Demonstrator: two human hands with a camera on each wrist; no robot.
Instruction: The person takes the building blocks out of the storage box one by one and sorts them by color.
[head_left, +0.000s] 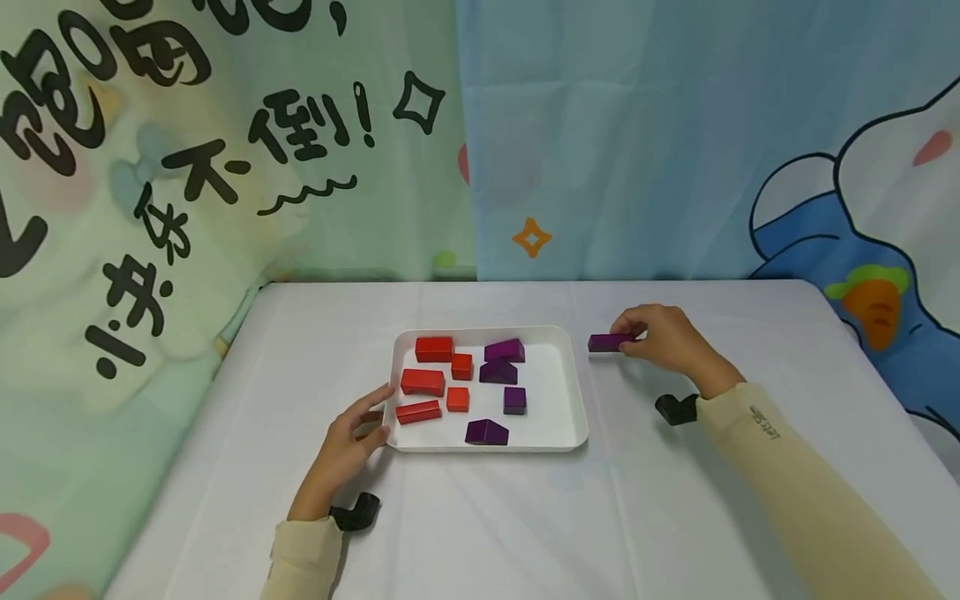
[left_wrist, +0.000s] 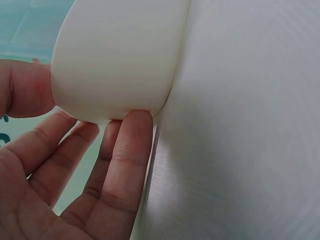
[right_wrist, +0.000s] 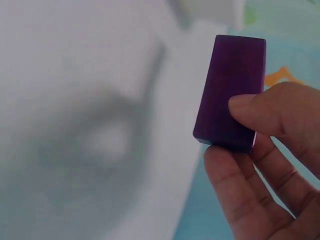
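Note:
A purple rectangular block (head_left: 609, 342) is pinched between the thumb and fingers of my right hand (head_left: 660, 337), to the right of the white tray (head_left: 551, 433). Close up in the right wrist view, the thumb presses on the broad face of this purple block (right_wrist: 230, 85), with fingers behind and below it. My left hand (head_left: 347, 446) holds the tray's left end. The left wrist view shows the thumb at one side of the tray's rounded corner (left_wrist: 117, 60) and fingertips (left_wrist: 135, 132) against its wall. Red blocks (head_left: 422, 382) lie on the tray's left half, purple blocks (head_left: 487, 432) farther right.
A white cloth (head_left: 510, 525) covers the table, whose back edge meets a printed curtain (head_left: 637, 167). A black wrist-worn piece (head_left: 677, 409) shows at the right wrist, another (head_left: 356, 512) at the left.

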